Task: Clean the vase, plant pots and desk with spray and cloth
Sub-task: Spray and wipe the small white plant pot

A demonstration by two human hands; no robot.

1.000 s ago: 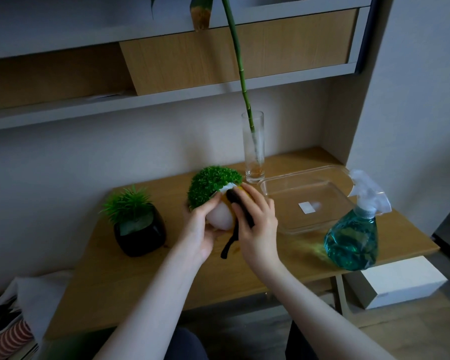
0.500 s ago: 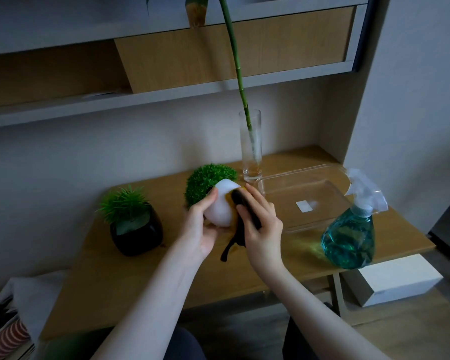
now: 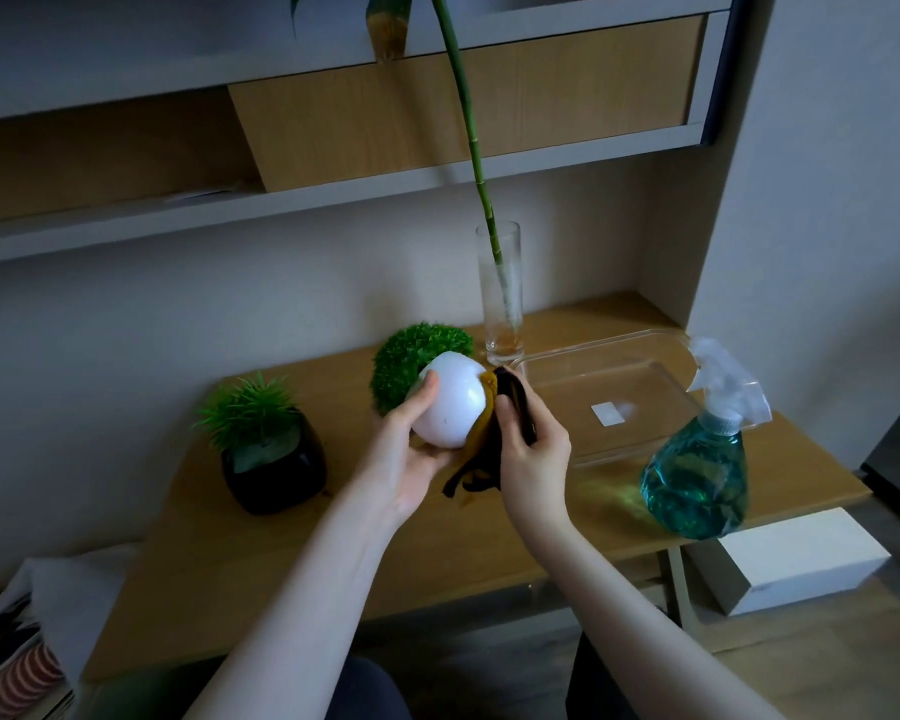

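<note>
White round plastic pot (image 3: pixel 450 402) with its green tuft sits mid-frame, tipped on its side, base toward me, cupped in my left hand (image 3: pixel 411 459). Just right, touching it, my right hand (image 3: pixel 533 449) pinches the black-and-mustard cloth (image 3: pixel 489 439) against its right flank.

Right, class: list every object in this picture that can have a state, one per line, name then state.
White pot: lifted, tilted, held by left hand.
Cloth: gripped by right hand, against the pot.
Black pot: upright on desk.
Vase: upright, holds stem.
Spray bottle: upright, untouched.
Clear tray: lying flat on the desk.
</note>
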